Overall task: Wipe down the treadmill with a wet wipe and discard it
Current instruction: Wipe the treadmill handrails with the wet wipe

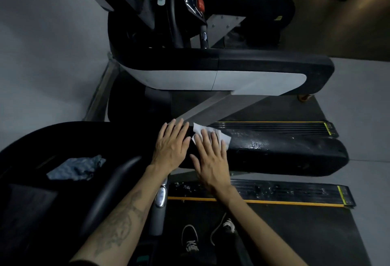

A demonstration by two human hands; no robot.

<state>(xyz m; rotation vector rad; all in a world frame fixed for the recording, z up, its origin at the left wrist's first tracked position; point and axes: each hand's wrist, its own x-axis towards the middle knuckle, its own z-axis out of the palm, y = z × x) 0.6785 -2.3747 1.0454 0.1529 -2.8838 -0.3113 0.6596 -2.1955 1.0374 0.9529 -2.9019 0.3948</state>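
- The right hand point(207, 160) is lying flat and spread, palm down, pressing a white wet wipe point(211, 136) onto the black handrail point(274, 151) of the treadmill; the fingers are stretched out rather than curled, so it is pinning the wipe, not gripping it.
- The left hand point(172, 145) is resting just beside it to the left, also flat and spread on the same rail, with nothing under it or in it.
- The wipe is poking out past the right fingertips on the far and right sides, its far corner reaching the rail's far edge.
- Right of the wipe, the rail's top is showing pale streaks and specks, and it is running on, unobstructed, to a rounded end.
- Near the rail, a ribbed side strip point(274, 191) with a yellow edge is carrying similar white specks; beyond that edge the dark belt point(285, 234) is lying open, with the person's black-and-white shoes point(191, 242) standing on its left part.
- To the left, a crumpled blue-grey cloth point(77, 168) is sitting on the console tray point(63, 139), well apart from both hands.
- Farther off, a second treadmill point(211, 71) is standing parallel, with a grey floor gap between the two machines.
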